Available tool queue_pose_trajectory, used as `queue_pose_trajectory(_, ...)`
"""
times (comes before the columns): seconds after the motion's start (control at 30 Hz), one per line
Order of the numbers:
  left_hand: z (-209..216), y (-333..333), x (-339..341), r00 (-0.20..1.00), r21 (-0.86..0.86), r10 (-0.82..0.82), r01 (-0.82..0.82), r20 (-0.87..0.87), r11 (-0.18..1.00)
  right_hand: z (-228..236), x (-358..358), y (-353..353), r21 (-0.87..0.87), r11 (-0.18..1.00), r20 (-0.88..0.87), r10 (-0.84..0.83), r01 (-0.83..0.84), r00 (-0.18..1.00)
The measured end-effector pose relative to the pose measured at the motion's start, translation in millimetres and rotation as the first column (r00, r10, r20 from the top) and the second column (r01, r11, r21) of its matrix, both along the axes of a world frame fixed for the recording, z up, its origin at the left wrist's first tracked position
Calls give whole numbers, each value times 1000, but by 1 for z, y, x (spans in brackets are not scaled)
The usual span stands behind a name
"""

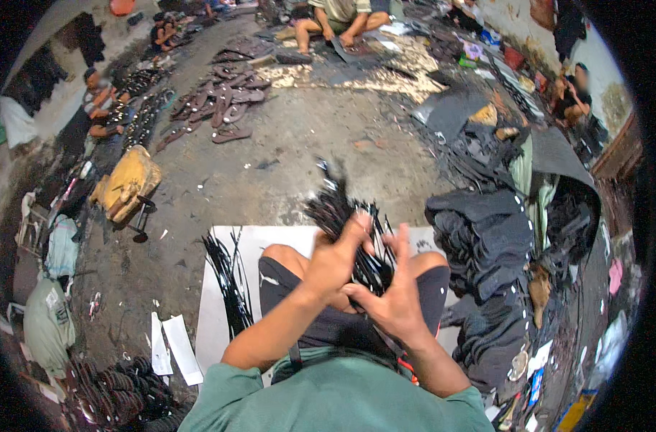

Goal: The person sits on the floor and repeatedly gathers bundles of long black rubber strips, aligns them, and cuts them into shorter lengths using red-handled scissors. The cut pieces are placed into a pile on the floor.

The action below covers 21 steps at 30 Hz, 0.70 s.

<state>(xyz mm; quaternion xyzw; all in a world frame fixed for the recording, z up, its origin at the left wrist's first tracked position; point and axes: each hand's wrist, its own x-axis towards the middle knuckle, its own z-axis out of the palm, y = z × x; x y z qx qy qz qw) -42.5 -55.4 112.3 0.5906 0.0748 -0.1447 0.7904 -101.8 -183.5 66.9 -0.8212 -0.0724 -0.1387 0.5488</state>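
Observation:
My left hand (340, 253) is closed around a bundle of thin, glossy black strips (329, 207), held above my lap. The far ends of the strips fan out and are smeared by motion. My right hand (394, 299) is close on the near side of the bundle, its fingers stretched out and its thumb apart, by the strips' lower ends. Whether its palm touches them is hard to tell. Another bunch of long black strips (232, 288) lies on the white sheet (207, 317) to the left of my knees.
Stacks of black sole-shaped pieces (479, 237) lie close on my right. A yellow wooden block (130, 180) with a hammer-like tool (142, 219) is at left, beyond white paper strips (182, 349). Dark sandal pieces (223, 97) cover the floor ahead. Across from me a person (342, 21) sits working.

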Motion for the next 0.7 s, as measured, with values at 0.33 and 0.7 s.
queue_pose_trajectory(0.33, -30, 19, 25, 995, -476, -9, 57, 103, 878, -25, -16, -6, 264, 959, -178, 151, -100, 972)
queue_pose_trajectory(0.7, -35, -2, -7, 925, -263, -176, 272, 338, 926, -38, 5, -4, 248, 887, -139, 431, -390, 891)
